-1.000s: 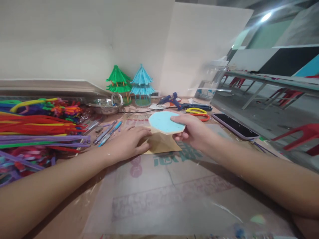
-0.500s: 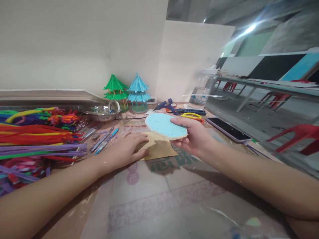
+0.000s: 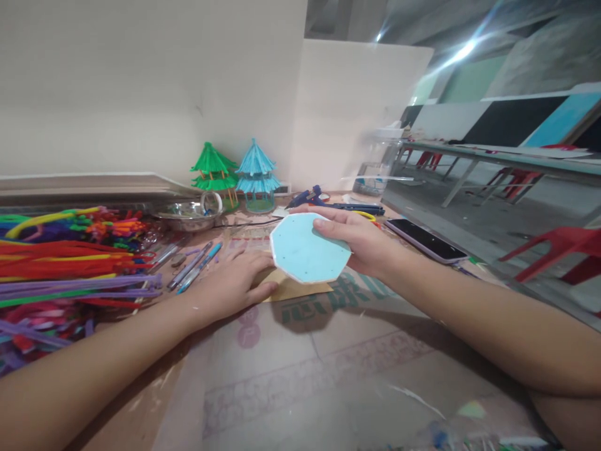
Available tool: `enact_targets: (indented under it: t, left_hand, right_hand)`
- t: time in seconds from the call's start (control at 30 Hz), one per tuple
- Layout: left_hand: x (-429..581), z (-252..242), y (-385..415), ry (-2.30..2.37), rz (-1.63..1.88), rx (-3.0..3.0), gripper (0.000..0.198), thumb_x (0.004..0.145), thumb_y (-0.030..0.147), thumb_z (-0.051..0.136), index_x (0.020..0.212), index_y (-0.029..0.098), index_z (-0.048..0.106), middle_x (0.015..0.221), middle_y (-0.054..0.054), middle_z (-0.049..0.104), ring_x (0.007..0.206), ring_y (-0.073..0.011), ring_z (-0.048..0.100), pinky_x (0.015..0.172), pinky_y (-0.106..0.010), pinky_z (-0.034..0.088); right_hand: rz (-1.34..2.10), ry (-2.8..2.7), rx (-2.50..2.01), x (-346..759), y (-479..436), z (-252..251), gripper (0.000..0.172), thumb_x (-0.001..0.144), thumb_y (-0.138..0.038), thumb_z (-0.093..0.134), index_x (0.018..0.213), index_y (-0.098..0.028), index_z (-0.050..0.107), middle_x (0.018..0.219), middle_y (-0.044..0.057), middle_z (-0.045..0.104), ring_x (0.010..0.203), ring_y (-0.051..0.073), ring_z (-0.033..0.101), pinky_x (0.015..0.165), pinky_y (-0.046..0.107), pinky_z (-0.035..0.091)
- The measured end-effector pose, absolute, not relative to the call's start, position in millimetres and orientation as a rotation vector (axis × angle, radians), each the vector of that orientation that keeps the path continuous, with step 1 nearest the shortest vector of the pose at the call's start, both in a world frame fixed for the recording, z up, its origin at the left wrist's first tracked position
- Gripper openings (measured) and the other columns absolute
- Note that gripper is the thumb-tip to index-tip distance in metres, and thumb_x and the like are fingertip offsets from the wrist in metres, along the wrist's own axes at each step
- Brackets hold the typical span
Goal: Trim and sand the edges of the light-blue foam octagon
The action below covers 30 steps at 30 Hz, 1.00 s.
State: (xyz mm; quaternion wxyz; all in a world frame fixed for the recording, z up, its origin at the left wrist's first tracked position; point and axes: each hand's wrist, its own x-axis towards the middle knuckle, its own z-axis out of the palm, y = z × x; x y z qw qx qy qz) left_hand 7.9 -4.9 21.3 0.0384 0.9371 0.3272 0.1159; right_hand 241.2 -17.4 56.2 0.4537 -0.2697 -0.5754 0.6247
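Note:
My right hand [image 3: 361, 241] grips a light-blue octagonal board [image 3: 307, 250] by its right edge, thumb on the blue face and fingers behind. The board has white edges and a few small dark dots, and its face is tilted towards me. Beneath it, a piece of tan paper [image 3: 300, 290] lies on the table, partly hidden. My left hand [image 3: 241, 275] rests flat with fingers stretched out, on the left side of that paper.
Bundles of coloured pipe cleaners [image 3: 66, 257] lie at the left, with pens [image 3: 200, 266] beside them. Behind stand a metal bowl [image 3: 188, 214], a green pagoda model [image 3: 215, 175] and a blue one [image 3: 256, 175]. A glue gun [image 3: 305, 196] and a phone [image 3: 426, 240] are to the right.
My right hand has turned the blue board so its face tips more towards me and its lower edge drops. The left hand stays on the paper.

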Motion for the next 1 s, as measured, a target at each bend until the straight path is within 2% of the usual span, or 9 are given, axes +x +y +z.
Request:
enact_targets:
  t: [0.23, 0.33, 0.4, 0.5, 0.6, 0.73, 0.83, 0.93, 1.0]
  left_hand:
    - [6.7, 25.6, -4.7, 0.946, 0.398, 2.822, 0.035, 0.093, 0.040, 0.046, 0.118, 0.022, 0.062, 0.128, -0.008, 0.062, 0.123, -0.0298, 0.050, 0.108, -0.047, 0.034]
    - [10.1, 32.0, -10.8, 0.873, 0.608, 2.564, 0.043, 0.092, 0.049, 0.047, 0.123, 0.022, 0.061, 0.134, -0.008, 0.058, 0.126, -0.0289, 0.049, 0.109, -0.045, 0.035]
    - [13.9, 36.3, -17.9, 0.906, 0.674, 2.361, 0.049, 0.089, 0.055, 0.049, 0.125, 0.023, 0.060, 0.131, -0.007, 0.061, 0.120, -0.0282, 0.054, 0.105, -0.043, 0.041]
    - [18.9, 40.9, -27.7, 0.957, 0.642, 2.243, 0.044, 0.088, 0.055, 0.052, 0.120, 0.026, 0.065, 0.121, -0.003, 0.068, 0.114, -0.0274, 0.059, 0.102, -0.042, 0.043]
    - [20.5, 43.3, -31.7, 0.958, 0.665, 2.224, 0.040, 0.088, 0.051, 0.055, 0.116, 0.026, 0.067, 0.118, -0.002, 0.069, 0.112, -0.0261, 0.060, 0.101, -0.041, 0.045]
    - [19.3, 46.5, -32.3, 0.971, 0.698, 2.200, 0.033, 0.085, 0.046, 0.060, 0.110, 0.026, 0.069, 0.114, -0.001, 0.071, 0.113, -0.0243, 0.060, 0.098, -0.037, 0.046]
    - [18.7, 48.1, -34.1, 1.014, 0.766, 2.198, 0.026, 0.084, 0.042, 0.062, 0.099, 0.024, 0.072, 0.103, 0.000, 0.073, 0.100, -0.0224, 0.064, 0.090, -0.034, 0.050]
    - [17.9, 46.2, -34.9, 1.045, 0.788, 2.229, 0.023, 0.088, 0.039, 0.056, 0.091, 0.022, 0.071, 0.094, 0.000, 0.072, 0.090, -0.0203, 0.065, 0.082, -0.033, 0.051]
    - [16.8, 43.2, -32.9, 1.055, 0.749, 2.314, 0.026, 0.091, 0.038, 0.050, 0.087, 0.021, 0.069, 0.091, -0.001, 0.071, 0.088, -0.0198, 0.064, 0.080, -0.033, 0.050]
  right_hand:
    - [1.368, -1.467, -0.759, 240.7, -10.6, 47.2, 0.040, 0.076, -0.040, 0.070, 0.111, -0.022, 0.064, 0.070, -0.002, 0.063, 0.060, 0.012, 0.059, 0.051, 0.021, 0.047]
    - [1.263, -1.487, -0.814, 239.3, -10.8, 43.6, 0.040, 0.078, -0.041, 0.068, 0.114, -0.023, 0.062, 0.079, 0.000, 0.066, 0.063, 0.013, 0.060, 0.052, 0.022, 0.047]
    - [1.178, -1.516, -0.849, 237.5, -13.8, 42.6, 0.040, 0.079, -0.041, 0.067, 0.114, -0.023, 0.061, 0.091, 0.001, 0.068, 0.068, 0.013, 0.061, 0.055, 0.023, 0.049]
    - [1.049, -1.558, -0.870, 234.0, -20.1, 43.2, 0.041, 0.079, -0.038, 0.068, 0.117, -0.023, 0.060, 0.107, 0.003, 0.067, 0.081, 0.015, 0.063, 0.065, 0.026, 0.051]
    - [1.019, -1.523, -0.832, 231.8, -23.2, 43.9, 0.045, 0.077, -0.039, 0.070, 0.117, -0.022, 0.060, 0.111, 0.004, 0.067, 0.087, 0.015, 0.063, 0.071, 0.027, 0.052]
    - [1.186, -1.447, -0.784, 230.9, -22.0, 41.3, 0.048, 0.075, -0.051, 0.070, 0.111, -0.021, 0.062, 0.099, 0.005, 0.068, 0.074, 0.015, 0.063, 0.063, 0.026, 0.051]
    - [1.311, -1.427, -0.723, 229.3, -23.5, 37.9, 0.052, 0.071, -0.058, 0.070, 0.105, -0.018, 0.063, 0.089, 0.005, 0.068, 0.071, 0.016, 0.063, 0.060, 0.027, 0.052]
    - [1.372, -1.522, -0.674, 227.2, -26.9, 36.2, 0.050, 0.068, -0.057, 0.073, 0.099, -0.018, 0.062, 0.083, 0.005, 0.066, 0.065, 0.015, 0.061, 0.051, 0.025, 0.051]
    - [1.333, -1.561, -0.728, 227.4, -27.3, 37.2, 0.043, 0.069, -0.051, 0.073, 0.094, -0.018, 0.061, 0.078, 0.003, 0.064, 0.059, 0.014, 0.058, 0.044, 0.023, 0.047]
